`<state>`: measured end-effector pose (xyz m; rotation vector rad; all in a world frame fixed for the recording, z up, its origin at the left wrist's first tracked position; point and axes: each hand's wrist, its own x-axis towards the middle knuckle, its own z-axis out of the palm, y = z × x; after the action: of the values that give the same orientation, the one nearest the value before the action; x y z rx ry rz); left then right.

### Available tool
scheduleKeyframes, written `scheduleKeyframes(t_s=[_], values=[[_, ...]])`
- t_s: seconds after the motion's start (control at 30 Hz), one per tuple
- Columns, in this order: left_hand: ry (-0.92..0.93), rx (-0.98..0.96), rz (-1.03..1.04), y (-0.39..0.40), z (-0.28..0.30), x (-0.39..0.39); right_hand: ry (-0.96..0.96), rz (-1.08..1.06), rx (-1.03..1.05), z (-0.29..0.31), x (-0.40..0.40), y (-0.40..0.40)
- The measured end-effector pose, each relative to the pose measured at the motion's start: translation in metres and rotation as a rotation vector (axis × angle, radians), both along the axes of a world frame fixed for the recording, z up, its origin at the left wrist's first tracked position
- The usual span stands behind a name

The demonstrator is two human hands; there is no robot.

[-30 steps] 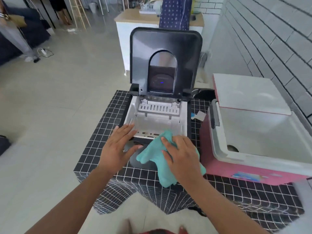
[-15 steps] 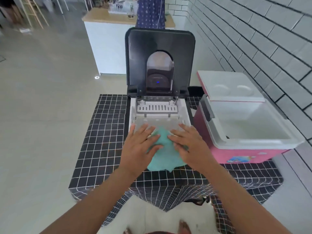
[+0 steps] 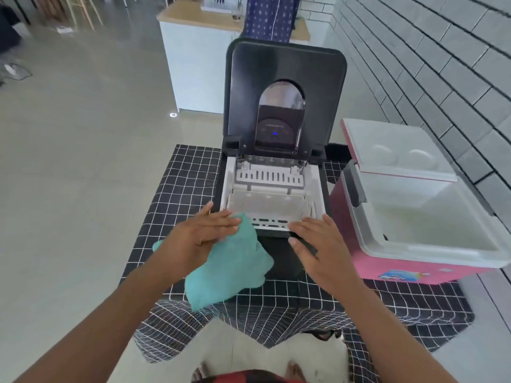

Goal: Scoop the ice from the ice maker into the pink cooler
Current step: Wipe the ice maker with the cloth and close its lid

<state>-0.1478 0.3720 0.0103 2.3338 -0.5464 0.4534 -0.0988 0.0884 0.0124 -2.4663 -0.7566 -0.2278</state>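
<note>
My left hand (image 3: 200, 239) lies flat, fingers straight, on a teal cloth (image 3: 229, 269) draped over the front left corner of the ice maker (image 3: 276, 189). My right hand (image 3: 322, 251) rests open, fingers extended toward the white basket (image 3: 269, 207) inside. The ice maker's black lid (image 3: 284, 92) stands upright, hinge away from me. Just beside it on my right sits the pink cooler (image 3: 414, 225), lid open, long axis running away from me, on the checked tablecloth (image 3: 179, 189).

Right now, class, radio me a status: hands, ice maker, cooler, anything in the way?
Left hand flat on teal cloth, right hand open at ice maker front rim. Pink cooler lid up. No scoop visible; cloth drapes ice maker front.
</note>
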Motion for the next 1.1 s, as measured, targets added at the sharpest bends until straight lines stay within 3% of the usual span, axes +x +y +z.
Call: scheduleKeyframes(t_s=[0.13, 0.3, 0.43, 0.53, 0.63, 0.73, 0.93, 1.0, 1.1], values=[[-0.061, 0.264, 0.149, -0.035, -0.01, -0.015, -0.062, -0.023, -0.058, -0.002, -0.003, 0.013], [-0.104, 0.101, 0.301, -0.064, -0.034, -0.012, -0.062, -0.034, -0.061, -0.001, -0.007, 0.015], [-0.195, -0.001, 0.085, -0.017, -0.045, 0.007, -0.028, -0.038, -0.096, 0.005, -0.01, 0.02], [-0.125, -0.065, -0.176, 0.02, -0.039, 0.02, -0.004, -0.024, -0.113, 0.006, -0.013, 0.034], [-0.007, -0.093, -0.3, 0.047, -0.026, 0.041, -0.003, -0.048, -0.095, 0.004, -0.02, 0.052], [0.056, 0.006, -0.356, 0.068, -0.006, 0.076, -0.013, -0.09, -0.046, 0.003, -0.025, 0.063], [0.016, 0.299, -0.239, 0.073, 0.021, 0.127, 0.016, -0.121, -0.001, 0.005, -0.028, 0.063], [0.01, 0.238, -0.158, 0.068, 0.014, 0.12, 0.02, -0.107, 0.004, 0.006, -0.029, 0.062], [0.046, -0.037, -0.09, 0.053, -0.001, 0.096, 0.04, -0.082, -0.017, 0.007, -0.029, 0.06]])
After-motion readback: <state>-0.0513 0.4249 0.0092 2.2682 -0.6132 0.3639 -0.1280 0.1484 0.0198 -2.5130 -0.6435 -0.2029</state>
